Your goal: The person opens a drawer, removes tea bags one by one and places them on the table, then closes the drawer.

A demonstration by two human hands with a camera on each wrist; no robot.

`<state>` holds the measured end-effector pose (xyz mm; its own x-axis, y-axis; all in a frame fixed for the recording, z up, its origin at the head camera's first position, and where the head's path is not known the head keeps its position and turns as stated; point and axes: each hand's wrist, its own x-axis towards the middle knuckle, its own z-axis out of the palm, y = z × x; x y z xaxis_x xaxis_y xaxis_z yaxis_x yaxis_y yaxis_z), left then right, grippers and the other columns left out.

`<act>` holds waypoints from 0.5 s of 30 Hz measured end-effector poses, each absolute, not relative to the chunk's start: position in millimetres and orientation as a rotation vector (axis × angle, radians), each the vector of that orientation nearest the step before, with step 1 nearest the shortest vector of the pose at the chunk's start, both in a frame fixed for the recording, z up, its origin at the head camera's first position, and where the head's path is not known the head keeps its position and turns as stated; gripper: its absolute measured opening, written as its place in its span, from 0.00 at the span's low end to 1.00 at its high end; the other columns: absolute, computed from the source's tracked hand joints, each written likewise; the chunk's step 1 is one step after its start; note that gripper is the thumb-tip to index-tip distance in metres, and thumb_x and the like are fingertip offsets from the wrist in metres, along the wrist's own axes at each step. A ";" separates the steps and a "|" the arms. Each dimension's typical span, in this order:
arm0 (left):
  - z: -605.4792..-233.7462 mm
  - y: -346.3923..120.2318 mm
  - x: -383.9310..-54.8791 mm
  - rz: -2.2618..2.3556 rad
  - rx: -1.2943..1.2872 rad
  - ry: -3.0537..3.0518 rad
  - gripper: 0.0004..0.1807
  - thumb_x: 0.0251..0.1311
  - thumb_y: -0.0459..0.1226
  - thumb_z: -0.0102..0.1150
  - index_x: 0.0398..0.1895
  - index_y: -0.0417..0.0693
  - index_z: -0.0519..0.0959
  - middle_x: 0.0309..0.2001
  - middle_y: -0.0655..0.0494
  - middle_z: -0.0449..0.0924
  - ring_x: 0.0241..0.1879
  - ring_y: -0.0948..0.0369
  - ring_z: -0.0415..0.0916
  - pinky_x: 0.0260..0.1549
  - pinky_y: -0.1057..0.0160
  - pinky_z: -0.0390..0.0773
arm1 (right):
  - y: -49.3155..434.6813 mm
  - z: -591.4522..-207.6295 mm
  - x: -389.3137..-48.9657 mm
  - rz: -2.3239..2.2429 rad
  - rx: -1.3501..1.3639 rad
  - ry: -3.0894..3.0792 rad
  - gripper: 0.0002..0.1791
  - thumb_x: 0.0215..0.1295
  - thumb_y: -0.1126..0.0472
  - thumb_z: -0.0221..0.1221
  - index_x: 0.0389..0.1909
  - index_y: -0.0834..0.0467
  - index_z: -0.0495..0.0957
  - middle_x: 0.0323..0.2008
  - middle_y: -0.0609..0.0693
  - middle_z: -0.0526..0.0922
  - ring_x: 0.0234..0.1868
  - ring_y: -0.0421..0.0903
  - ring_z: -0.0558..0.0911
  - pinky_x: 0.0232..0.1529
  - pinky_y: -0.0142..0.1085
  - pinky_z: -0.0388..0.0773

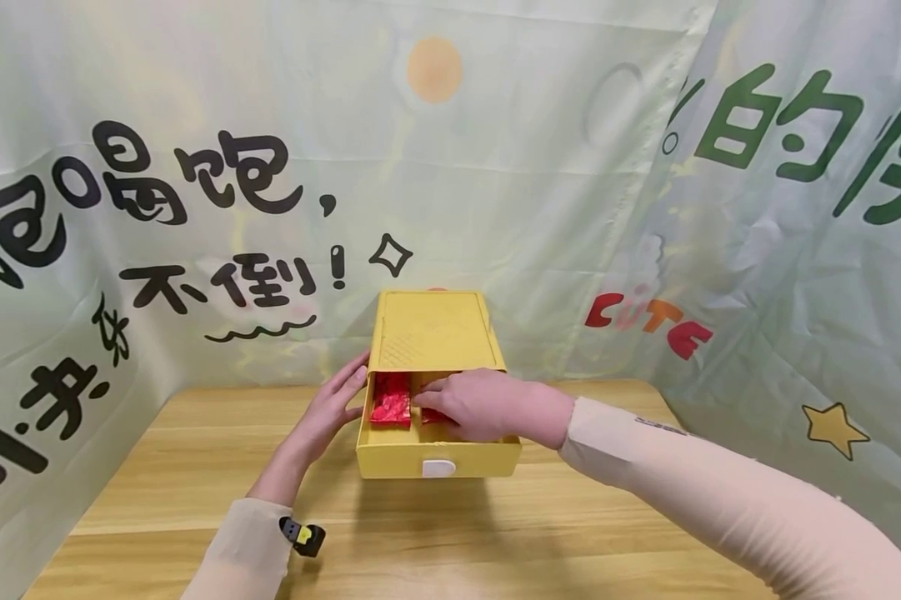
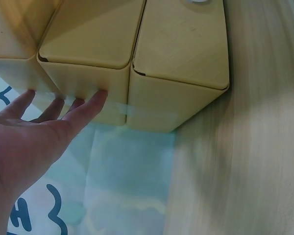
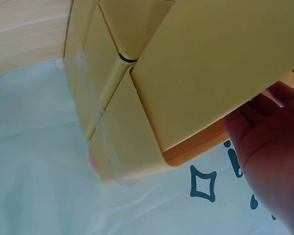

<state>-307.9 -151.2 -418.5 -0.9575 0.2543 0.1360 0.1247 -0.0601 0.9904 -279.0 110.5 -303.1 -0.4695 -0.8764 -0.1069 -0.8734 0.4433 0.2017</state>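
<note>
A yellow drawer cabinet (image 1: 431,325) stands with its top drawer (image 1: 390,461) pulled out, a white tab handle (image 1: 438,468) on the front. Inside at the left lies a shiny red packet (image 1: 392,402). My right hand (image 1: 480,404) reaches into the drawer's right side, over a second red packet (image 1: 431,416) that it mostly covers; I cannot tell whether the fingers grip it. In the right wrist view, the drawer wall hides the fingertips. My left hand (image 1: 328,414) rests against the cabinet's left side, its fingers (image 2: 90,105) extended along the stacked drawer units.
The cabinet stands on a wood-grain table (image 1: 195,467). Behind it and at both sides hangs a pale printed cloth (image 1: 510,233) with large characters. A small black-and-yellow device (image 1: 302,536) sits at the left sleeve's cuff.
</note>
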 end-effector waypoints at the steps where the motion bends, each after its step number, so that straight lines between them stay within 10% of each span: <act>1: -418.4 -151.1 -307.8 2.183 0.423 2.089 0.34 0.83 0.48 0.44 0.84 0.47 0.53 0.82 0.44 0.52 0.79 0.44 0.52 0.70 0.33 0.64 | 111.2 -303.0 -279.0 -0.344 1.611 -2.658 0.24 0.77 0.54 0.59 0.69 0.57 0.76 0.61 0.51 0.83 0.58 0.48 0.84 0.63 0.41 0.80; 15: -416.9 -149.6 -306.8 2.183 0.437 2.098 0.33 0.83 0.47 0.42 0.84 0.46 0.53 0.82 0.44 0.52 0.79 0.44 0.52 0.70 0.35 0.67 | 118.0 -298.3 -277.5 -0.235 1.588 -2.668 0.23 0.73 0.63 0.60 0.67 0.57 0.78 0.56 0.50 0.86 0.47 0.48 0.87 0.54 0.42 0.85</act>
<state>-306.8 -149.6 -416.9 -0.9559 0.2544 0.1468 0.1366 -0.0573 0.9890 -277.5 118.0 -298.3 -0.4796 -0.8759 -0.0526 -0.8716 0.4686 0.1439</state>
